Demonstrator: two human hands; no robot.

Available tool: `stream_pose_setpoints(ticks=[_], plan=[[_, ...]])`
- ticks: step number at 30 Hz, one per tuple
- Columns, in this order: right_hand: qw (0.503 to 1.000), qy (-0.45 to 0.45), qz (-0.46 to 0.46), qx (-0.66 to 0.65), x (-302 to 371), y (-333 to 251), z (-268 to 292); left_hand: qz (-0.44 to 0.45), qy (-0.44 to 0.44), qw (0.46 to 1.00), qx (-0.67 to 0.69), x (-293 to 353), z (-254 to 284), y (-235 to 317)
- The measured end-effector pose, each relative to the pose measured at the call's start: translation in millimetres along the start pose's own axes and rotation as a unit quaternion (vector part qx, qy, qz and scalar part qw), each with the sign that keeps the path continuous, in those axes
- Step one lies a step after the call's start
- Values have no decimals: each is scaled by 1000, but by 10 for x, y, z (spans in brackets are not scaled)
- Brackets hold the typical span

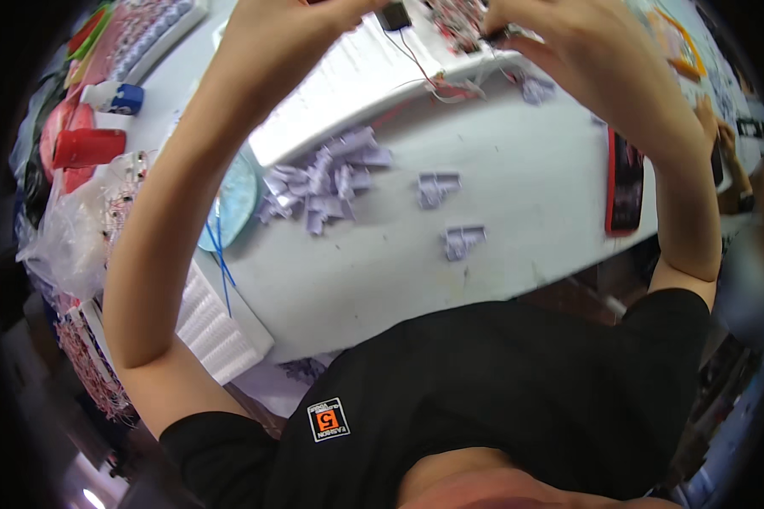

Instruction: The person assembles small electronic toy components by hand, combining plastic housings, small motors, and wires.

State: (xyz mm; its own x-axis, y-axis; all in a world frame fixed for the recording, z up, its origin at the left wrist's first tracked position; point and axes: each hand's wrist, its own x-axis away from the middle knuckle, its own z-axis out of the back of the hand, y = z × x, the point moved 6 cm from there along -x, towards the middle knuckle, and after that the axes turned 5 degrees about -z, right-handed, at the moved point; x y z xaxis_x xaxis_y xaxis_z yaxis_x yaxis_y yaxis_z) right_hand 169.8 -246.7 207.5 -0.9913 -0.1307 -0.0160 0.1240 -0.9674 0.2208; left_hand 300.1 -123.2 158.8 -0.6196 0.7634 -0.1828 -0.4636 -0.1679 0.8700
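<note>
Currently, the right hand [552, 30] pinches a small dark part [495, 36], while the left hand [327, 12], cropped, has fingertips beside a black square block [394, 17] with thin wires [412, 56]; whether it grips, I cannot tell. On the left hand's near side, lilac scraps [321, 185] lie on the counter [535, 199].

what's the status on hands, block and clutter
Left hand beside black block, grip cut off. Right hand pinching small dark piece. Thin wires trail from block; purple scraps lie apart.
</note>
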Motion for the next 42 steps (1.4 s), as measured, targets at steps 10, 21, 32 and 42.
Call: stream_pose_setpoints(ticks=[10, 21, 32, 42], plan=[[987, 8, -83, -134, 1711, 122, -1132, 11, -95, 993, 71, 963, -1584, -17], [932, 182, -111, -294, 1940, -432, -1096, 1, 6, 1000, 27, 1464, -1782, -90], [748, 204, -130, -618, 1808, -403, -1375, -311, 134, 934, -117, 1890, -1823, 287], [708, 186, -102, -674, 1642, -346, -1418, -317, 161, 922, -153, 1900, -1806, 404]])
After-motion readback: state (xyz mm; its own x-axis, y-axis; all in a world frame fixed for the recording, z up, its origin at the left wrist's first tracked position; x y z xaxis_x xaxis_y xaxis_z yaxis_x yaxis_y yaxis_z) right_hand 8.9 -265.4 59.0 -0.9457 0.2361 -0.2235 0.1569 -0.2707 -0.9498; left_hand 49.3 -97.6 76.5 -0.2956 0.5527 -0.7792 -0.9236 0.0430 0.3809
